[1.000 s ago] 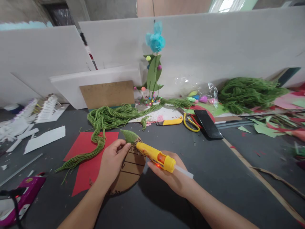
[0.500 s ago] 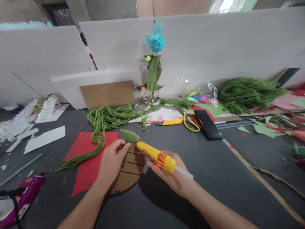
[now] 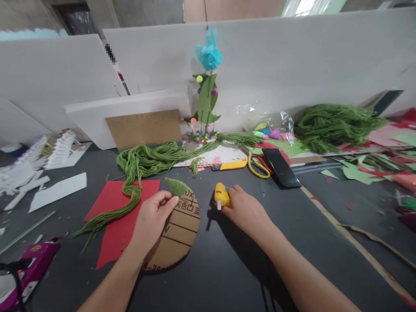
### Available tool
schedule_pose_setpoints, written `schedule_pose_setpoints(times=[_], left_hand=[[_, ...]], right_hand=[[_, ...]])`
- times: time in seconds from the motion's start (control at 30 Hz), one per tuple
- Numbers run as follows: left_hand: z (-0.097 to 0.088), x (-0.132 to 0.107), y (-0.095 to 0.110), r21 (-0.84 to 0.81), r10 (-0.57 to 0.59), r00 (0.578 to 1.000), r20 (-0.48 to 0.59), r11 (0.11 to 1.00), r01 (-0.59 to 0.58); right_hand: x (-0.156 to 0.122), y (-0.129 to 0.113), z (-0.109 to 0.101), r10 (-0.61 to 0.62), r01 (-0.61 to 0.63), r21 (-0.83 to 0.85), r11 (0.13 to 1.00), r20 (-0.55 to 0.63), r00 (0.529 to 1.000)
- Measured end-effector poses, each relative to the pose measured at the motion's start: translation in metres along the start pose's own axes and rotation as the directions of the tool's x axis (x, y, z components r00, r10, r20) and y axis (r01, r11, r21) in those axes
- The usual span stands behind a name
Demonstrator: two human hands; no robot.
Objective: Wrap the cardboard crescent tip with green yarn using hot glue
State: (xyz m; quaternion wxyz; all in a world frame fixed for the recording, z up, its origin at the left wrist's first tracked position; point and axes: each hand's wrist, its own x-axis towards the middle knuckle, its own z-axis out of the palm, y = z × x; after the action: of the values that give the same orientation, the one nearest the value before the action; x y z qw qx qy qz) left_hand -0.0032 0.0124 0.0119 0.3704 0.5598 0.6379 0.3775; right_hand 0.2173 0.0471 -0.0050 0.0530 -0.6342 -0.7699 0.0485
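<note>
My left hand [image 3: 156, 216] is closed, thumb and fingers pinching at the edge of a round cardboard disc [image 3: 182, 234] printed with black lines and characters. A green yarn-covered piece [image 3: 177, 187], pointed at one end, lies at the disc's upper rim against those fingertips. My right hand [image 3: 245, 208] grips a yellow hot glue gun [image 3: 221, 193], held a little above the dark table to the right of the disc. A whitish glue stick [image 3: 219, 204] pokes out of its back end. The gun's nozzle points away from me and is hidden.
Green yarn [image 3: 149, 160] trails over red paper [image 3: 112, 234] at left. A yellow utility knife [image 3: 230, 165], scissors [image 3: 258, 164] and a phone [image 3: 280, 168] lie ahead. Behind them stands a blue flower craft [image 3: 209, 56]. A purple device [image 3: 30, 268] sits at lower left.
My right hand has drawn the glue gun away from the green piece to the right and turned it to point forward. My left hand stays at the disc's edge.
</note>
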Motion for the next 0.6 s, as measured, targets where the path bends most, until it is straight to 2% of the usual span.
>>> schedule_pose_setpoints(times=[0.13, 0.23, 0.3, 0.37, 0.43, 0.5, 0.6], left_hand=[[0.000, -0.001, 0.002, 0.005, 0.008, 1.000, 0.008, 1.000, -0.008], [0.003, -0.002, 0.003, 0.010, 0.002, 1.000, 0.028, 1.000, -0.002], [0.006, -0.004, 0.002, 0.011, -0.013, 0.999, 0.049, 1.000, 0.012], [0.009, -0.004, 0.001, -0.005, -0.024, 0.997, 0.071, 1.000, 0.024], [0.013, -0.005, 0.000, -0.028, -0.026, 0.995, 0.095, 0.999, 0.029], [0.016, -0.006, -0.001, -0.043, -0.023, 0.992, 0.122, 0.999, 0.029], [0.019, -0.008, 0.000, -0.024, -0.013, 0.991, 0.133, 1.000, 0.016]], right_hand=[[0.003, 0.009, 0.012, -0.003, 0.003, -0.011, 1.000, 0.006, 1.000], [0.000, 0.008, 0.004, -0.025, 0.025, -0.006, 1.000, -0.002, 1.000], [-0.005, 0.002, -0.007, -0.088, 0.093, 0.061, 0.994, -0.079, 0.993], [-0.012, -0.008, -0.016, -0.234, 0.299, 0.264, 0.917, -0.249, 0.940], [-0.018, -0.020, -0.020, -0.280, 0.442, 0.438, 0.783, -0.386, 0.879], [-0.023, -0.030, -0.017, -0.313, 0.502, 0.453, 0.737, -0.430, 0.847], [-0.026, -0.037, -0.008, -0.307, 0.504, 0.410, 0.760, -0.456, 0.835]])
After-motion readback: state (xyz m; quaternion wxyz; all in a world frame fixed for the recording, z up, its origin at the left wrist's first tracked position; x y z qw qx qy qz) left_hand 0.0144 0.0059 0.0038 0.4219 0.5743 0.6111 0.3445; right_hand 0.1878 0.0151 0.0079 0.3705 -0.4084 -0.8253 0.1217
